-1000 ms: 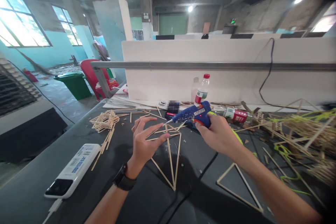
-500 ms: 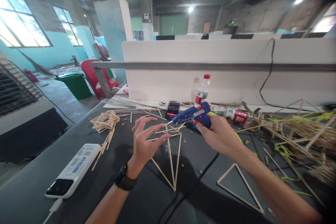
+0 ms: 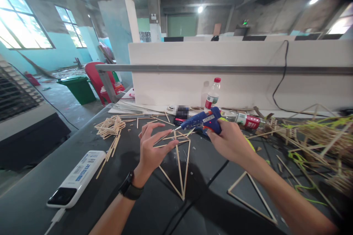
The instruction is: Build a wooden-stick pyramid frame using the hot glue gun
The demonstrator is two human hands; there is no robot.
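Observation:
My right hand [image 3: 230, 137] is wrapped round the handle of a blue hot glue gun [image 3: 200, 119], with a small red light lit on its side. Its metal nozzle points left, at the top end of a thin wooden stick [image 3: 179, 165]. There my left hand [image 3: 153, 145], wearing a dark wristband, steadies the stick between thumb and index finger; the other fingers are spread. This stick belongs to a pointed frame of thin sticks [image 3: 186, 169] whose near corner rests on the dark tabletop. My left fingers partly hide the frame's far side.
A stick triangle [image 3: 252, 198] lies at right, and loose sticks [image 3: 110, 128] are heaped at left. Near me are a white power bank [image 3: 78, 178] and a black cable [image 3: 202, 192]. Behind stand an upright bottle [image 3: 213, 95] and a lying bottle [image 3: 249, 120]; stick structures [image 3: 325, 147] crowd the right.
Both hands and the glue gun stay almost in place, the nozzle still at the stick's top end. The black cable has shifted slightly on the table.

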